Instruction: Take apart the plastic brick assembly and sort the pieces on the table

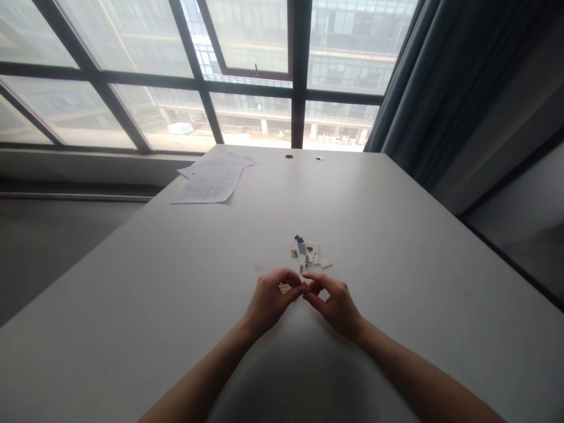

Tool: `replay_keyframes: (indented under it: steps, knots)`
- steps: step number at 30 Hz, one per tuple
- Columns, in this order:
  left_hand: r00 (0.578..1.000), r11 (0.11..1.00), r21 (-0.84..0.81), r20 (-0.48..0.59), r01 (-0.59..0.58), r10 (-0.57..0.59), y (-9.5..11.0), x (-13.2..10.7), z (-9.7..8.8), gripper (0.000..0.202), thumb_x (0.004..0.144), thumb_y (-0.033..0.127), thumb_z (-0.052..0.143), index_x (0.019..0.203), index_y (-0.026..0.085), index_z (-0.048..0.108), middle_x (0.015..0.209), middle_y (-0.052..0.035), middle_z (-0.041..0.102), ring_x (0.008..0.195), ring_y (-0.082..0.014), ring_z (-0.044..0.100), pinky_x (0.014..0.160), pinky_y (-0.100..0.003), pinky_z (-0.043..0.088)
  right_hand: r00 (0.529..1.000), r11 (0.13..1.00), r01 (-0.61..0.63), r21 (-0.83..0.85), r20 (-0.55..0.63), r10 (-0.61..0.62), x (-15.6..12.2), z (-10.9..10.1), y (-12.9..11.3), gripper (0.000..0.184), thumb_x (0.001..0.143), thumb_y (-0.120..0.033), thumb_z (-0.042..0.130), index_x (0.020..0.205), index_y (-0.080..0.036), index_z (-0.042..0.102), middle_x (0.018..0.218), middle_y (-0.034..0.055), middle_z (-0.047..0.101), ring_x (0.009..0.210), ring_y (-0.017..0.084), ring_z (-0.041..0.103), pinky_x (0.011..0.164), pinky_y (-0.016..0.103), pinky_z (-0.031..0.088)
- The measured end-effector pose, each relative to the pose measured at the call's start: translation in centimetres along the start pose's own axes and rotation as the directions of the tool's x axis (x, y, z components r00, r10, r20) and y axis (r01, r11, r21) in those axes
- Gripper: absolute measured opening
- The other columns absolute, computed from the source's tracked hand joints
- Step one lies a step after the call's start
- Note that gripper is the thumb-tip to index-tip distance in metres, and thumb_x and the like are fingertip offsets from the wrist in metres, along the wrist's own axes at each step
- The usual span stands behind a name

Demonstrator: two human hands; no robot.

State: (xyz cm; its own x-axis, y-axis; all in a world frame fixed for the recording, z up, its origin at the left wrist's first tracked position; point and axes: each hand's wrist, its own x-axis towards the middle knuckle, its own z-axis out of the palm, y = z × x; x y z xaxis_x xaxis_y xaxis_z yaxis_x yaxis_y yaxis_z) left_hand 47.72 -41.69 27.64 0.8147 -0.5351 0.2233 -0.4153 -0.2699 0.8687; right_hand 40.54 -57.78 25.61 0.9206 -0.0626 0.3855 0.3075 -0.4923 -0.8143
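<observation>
My left hand (271,299) and my right hand (332,302) meet over the white table (176,276), fingers curled and fingertips pinched together. Between them sits a tiny tan building-brick piece (285,288), held in the left fingers; the right fingertips touch its end. Just beyond the hands lies a small pile of loose bricks (308,251), grey, dark and cream. One cream piece (325,263) lies a little apart to the right of the pile.
Several printed paper sheets (214,179) lie at the table's far left. Two small round holes (289,156) mark the far edge by the window. A dark curtain (440,88) hangs at the right.
</observation>
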Motion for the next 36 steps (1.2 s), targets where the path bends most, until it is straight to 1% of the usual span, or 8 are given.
replay_keyframes:
  steps: [6, 13, 20, 24, 29, 31, 33, 36]
  knots:
    - [0.988, 0.979, 0.152, -0.054, -0.133, 0.143, -1.6, 0.4, -2.1, 0.013, 0.081, 0.033, 0.065, 0.081, 0.021, 0.068, 0.081, -0.0018, 0.068, 0.079, -0.0158, 0.061, 0.073, -0.028, 0.047, 1.0, 0.972, 0.02, -0.232, 0.015, -0.017, 2.2, -2.2, 2.4, 0.022, 0.083, -0.02, 0.062, 0.105, -0.022, 0.066, 0.086, 0.0037, 0.069, 0.073, 0.017, 0.061, 0.074, 0.03, 0.049]
    - [0.972, 0.967, 0.248, -0.208, -0.057, 0.111, -5.4, -0.2, -5.3, 0.019, 0.084, 0.037, 0.059, 0.081, 0.02, 0.068, 0.085, -0.0035, 0.069, 0.081, -0.018, 0.061, 0.073, -0.031, 0.048, 0.993, 0.842, -0.097, -0.53, 0.009, 0.12, 5.7, -3.9, 5.7, 0.022, 0.08, -0.029, 0.067, 0.1, -0.02, 0.069, 0.097, 0.0072, 0.063, 0.098, 0.023, 0.053, 0.091, 0.036, 0.041]
    - [0.962, 0.969, 0.229, -0.234, -0.089, 0.143, -6.1, -0.4, -5.0, 0.017, 0.085, 0.034, 0.058, 0.082, 0.02, 0.068, 0.089, -0.0047, 0.068, 0.087, -0.0183, 0.061, 0.082, -0.033, 0.049, 0.992, 0.85, -0.028, -0.527, 0.092, 0.09, 6.4, -2.2, 4.9, 0.04, 0.075, -0.032, 0.072, 0.113, -0.021, 0.065, 0.112, 0.0083, 0.058, 0.106, 0.024, 0.049, 0.097, 0.039, 0.037]
    - [0.957, 0.955, 0.258, -0.207, -0.148, 0.204, -5.7, -0.5, -4.7, 0.012, 0.085, 0.029, 0.058, 0.083, 0.02, 0.067, 0.089, -0.0042, 0.067, 0.086, -0.0177, 0.061, 0.082, -0.032, 0.049, 0.986, 0.868, 0.006, -0.496, 0.148, 0.078, 6.6, -1.6, 4.4, 0.032, 0.075, -0.024, 0.071, 0.106, -0.022, 0.068, 0.11, 0.0074, 0.059, 0.107, 0.024, 0.047, 0.097, 0.04, 0.036]
    - [0.915, 0.894, 0.348, -0.182, -0.283, 0.36, -4.1, -0.6, -4.2, 0.009, 0.085, 0.023, 0.06, 0.092, 0.02, 0.066, 0.09, -0.0052, 0.067, 0.087, -0.0179, 0.06, 0.081, -0.033, 0.049, 0.974, 0.978, -0.206, -0.033, 0.088, 0.208, 5.9, -1.3, 3.0, 0.027, 0.075, -0.033, 0.07, 0.1, -0.022, 0.069, 0.103, 0.0065, 0.062, 0.095, 0.021, 0.053, 0.087, 0.036, 0.042]
    - [0.888, 0.861, 0.375, -0.168, -0.343, 0.427, -2.9, -0.5, -3.7, 0.016, 0.084, 0.023, 0.062, 0.099, 0.021, 0.065, 0.094, -0.0058, 0.067, 0.088, -0.0183, 0.059, 0.082, -0.034, 0.049, 0.913, 0.847, -0.408, 0.341, 0.179, 0.368, 5.0, -1.0, 1.8, 0.032, 0.08, -0.044, 0.064, 0.101, -0.02, 0.068, 0.095, 0.0065, 0.064, 0.08, 0.017, 0.056, 0.074, 0.031, 0.046]
    - [0.866, 0.841, 0.384, -0.17, -0.382, 0.471, -1.5, -0.1, -3.0, 0.021, 0.083, 0.024, 0.063, 0.104, 0.022, 0.064, 0.096, -0.006, 0.067, 0.089, -0.0184, 0.058, 0.082, -0.034, 0.049, 0.825, 0.569, -0.557, 0.605, 0.325, 0.462, 4.0, -0.7, 0.5, 0.04, 0.083, -0.053, 0.057, 0.097, -0.018, 0.068, 0.091, 0.0074, 0.064, 0.07, 0.015, 0.055, 0.065, 0.028, 0.046]
    - [0.85, 0.834, 0.366, -0.174, -0.413, 0.497, 0.4, 0.4, -1.9, 0.015, 0.084, 0.024, 0.063, 0.098, 0.023, 0.067, 0.093, -0.0051, 0.068, 0.087, -0.018, 0.058, 0.081, -0.034, 0.049, 0.743, 0.268, -0.622, 0.736, 0.446, 0.499, 3.1, -0.3, -1.0, 0.038, 0.081, -0.055, 0.06, 0.08, -0.017, 0.065, 0.085, 0.0064, 0.064, 0.063, 0.012, 0.053, 0.059, 0.025, 0.045]
